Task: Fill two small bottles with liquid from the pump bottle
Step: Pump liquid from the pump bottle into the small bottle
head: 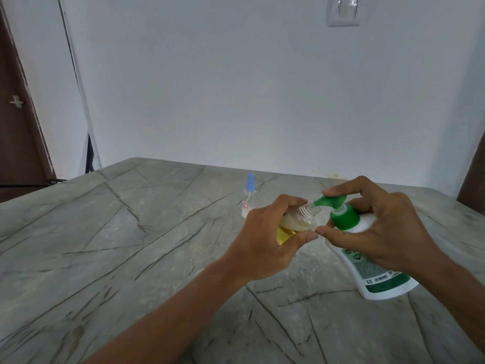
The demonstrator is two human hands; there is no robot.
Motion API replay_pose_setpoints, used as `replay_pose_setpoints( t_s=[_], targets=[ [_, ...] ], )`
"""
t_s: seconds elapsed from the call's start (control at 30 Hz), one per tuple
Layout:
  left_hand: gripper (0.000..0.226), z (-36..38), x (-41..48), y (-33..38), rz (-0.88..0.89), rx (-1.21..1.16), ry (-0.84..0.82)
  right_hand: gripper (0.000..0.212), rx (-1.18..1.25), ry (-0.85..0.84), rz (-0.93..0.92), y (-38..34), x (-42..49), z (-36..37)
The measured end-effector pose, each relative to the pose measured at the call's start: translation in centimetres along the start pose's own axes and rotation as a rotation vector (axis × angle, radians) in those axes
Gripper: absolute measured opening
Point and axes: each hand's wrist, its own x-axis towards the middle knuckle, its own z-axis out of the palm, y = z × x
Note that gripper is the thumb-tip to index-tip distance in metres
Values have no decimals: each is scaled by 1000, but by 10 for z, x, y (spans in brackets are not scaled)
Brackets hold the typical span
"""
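pump bottle [372, 274]: white with a green collar, base down on the grey stone table [131, 232]
right hand [380, 222]: curled round the pump bottle's top, index fingertip on the pump head [330, 201], thumb at the collar
open small bottle [296, 222]: tilted, threaded neck right at the pump's nozzle, whitish liquid inside
left hand [265, 237]: fingers and thumb wrapped round that open small bottle, just left of the pump bottle
blue-capped bottle [248, 198]: upright on the table, behind and left of the pump bottle, apart from both hands

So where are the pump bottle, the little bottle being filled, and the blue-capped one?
pump bottle [367, 279], head view, on its lower white body.
small open bottle [299, 222], head view, on its clear shoulder.
blue-capped bottle [251, 182], head view, on its blue cap.
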Motion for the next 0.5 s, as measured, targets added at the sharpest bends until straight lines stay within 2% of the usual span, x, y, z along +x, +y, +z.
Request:
replay_pose_setpoints(
  t_s=[0.23,0.5],
  targets=[
    [47,-3,3,1,-1,9,22,67,-34,-54,9,-4,0,-1],
    [51,-8,5,1,17,56,53,58,-13,-53,15,-4,0,-2]
  ],
)
